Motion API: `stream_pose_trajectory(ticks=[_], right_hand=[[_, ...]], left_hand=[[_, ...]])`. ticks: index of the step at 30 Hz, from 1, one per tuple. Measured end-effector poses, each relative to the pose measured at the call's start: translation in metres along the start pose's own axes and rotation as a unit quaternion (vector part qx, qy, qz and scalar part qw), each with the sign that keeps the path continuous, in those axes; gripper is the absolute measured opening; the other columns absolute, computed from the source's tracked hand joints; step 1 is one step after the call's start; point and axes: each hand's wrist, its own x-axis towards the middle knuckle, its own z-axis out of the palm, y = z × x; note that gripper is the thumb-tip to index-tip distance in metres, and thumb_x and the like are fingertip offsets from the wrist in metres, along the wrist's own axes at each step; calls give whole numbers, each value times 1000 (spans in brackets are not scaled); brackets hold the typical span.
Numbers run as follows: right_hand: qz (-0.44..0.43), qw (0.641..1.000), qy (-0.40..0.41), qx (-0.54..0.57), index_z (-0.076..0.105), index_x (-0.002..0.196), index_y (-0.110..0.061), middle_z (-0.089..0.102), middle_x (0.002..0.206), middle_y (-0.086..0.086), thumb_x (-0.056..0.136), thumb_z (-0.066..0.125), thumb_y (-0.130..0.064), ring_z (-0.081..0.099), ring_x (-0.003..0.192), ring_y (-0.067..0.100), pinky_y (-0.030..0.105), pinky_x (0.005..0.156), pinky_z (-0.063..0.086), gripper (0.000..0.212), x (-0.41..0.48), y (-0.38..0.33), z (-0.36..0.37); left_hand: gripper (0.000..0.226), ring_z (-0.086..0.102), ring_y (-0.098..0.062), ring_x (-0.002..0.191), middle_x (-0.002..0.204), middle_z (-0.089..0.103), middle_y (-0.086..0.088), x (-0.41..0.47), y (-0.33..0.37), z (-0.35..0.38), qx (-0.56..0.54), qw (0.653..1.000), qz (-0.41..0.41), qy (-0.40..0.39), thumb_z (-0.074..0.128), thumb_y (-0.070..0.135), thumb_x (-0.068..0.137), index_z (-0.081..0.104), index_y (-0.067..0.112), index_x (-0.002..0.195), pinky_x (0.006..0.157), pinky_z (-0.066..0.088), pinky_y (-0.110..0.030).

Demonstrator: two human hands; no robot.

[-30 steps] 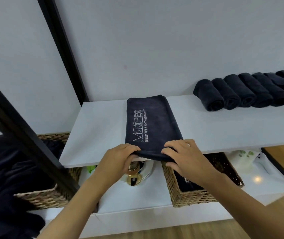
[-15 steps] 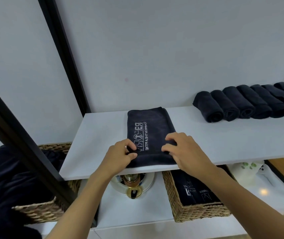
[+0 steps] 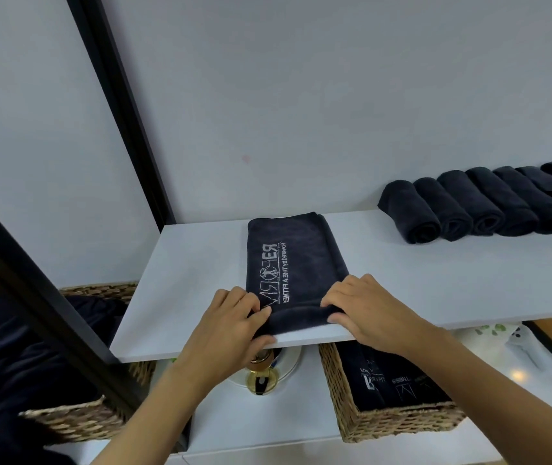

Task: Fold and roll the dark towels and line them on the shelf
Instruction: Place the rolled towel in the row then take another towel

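Observation:
A dark towel (image 3: 296, 260) with white lettering lies folded into a long strip on the white shelf (image 3: 184, 283), its near end curled into the start of a roll at the shelf's front edge. My left hand (image 3: 234, 325) grips the left end of that roll with curled fingers. On the right end, my right hand (image 3: 366, 310) curls over the roll. Several rolled dark towels (image 3: 469, 206) sit side by side at the right back of the shelf.
Below the shelf stands a wicker basket (image 3: 395, 424) holding folded dark towels, and a second wicker basket (image 3: 76, 417) with dark cloth at the left. A glass bottle on a round dish (image 3: 262, 380) sits between them. A black frame post (image 3: 33, 283) crosses the left.
The near end of the towel has been turned over into a small roll under both hands. The camera view has shifted downward a little.

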Motion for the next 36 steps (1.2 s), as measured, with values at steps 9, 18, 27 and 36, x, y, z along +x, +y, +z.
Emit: stream_pose_trajectory(ticks=[9, 18, 27, 36], right_hand=[[157, 925, -88, 335, 58, 102, -30, 64, 79, -9, 96, 58, -25, 59, 76, 7, 21, 75, 48, 7, 25, 20, -11], [-37, 989, 130, -60, 71, 109, -21, 66, 105, -7, 87, 60, -42, 61, 92, 15, 35, 76, 49, 32, 10, 20, 25], [118, 973, -35, 193, 59, 119, -34, 63, 116, -14, 97, 56, -30, 53, 109, 10, 33, 102, 36, 22, 36, 27, 6], [154, 945, -24, 287, 62, 104, -36, 66, 97, -15, 95, 59, -26, 60, 92, 7, 35, 91, 47, 14, 37, 36, -6]], left_hand=[[19, 58, -9, 89, 102, 69, 8, 27, -14, -12, -279, 936, -201, -73, 57, 24, 95, 64, 25, 112, 76, 43, -19], [13, 56, -7, 78, 95, 60, 8, 46, -29, -6, -312, 916, -244, -60, 58, 17, 94, 60, 30, 92, 68, 42, -22], [34, 57, -21, 86, 98, 66, 0, 35, -23, 8, -20, 1000, -24, 6, 69, 39, 80, 71, 14, 103, 76, 46, -33], [19, 57, -14, 82, 88, 64, 1, 90, -48, -12, -333, 880, -195, -276, 57, 28, 95, 71, 15, 91, 70, 41, -22]])
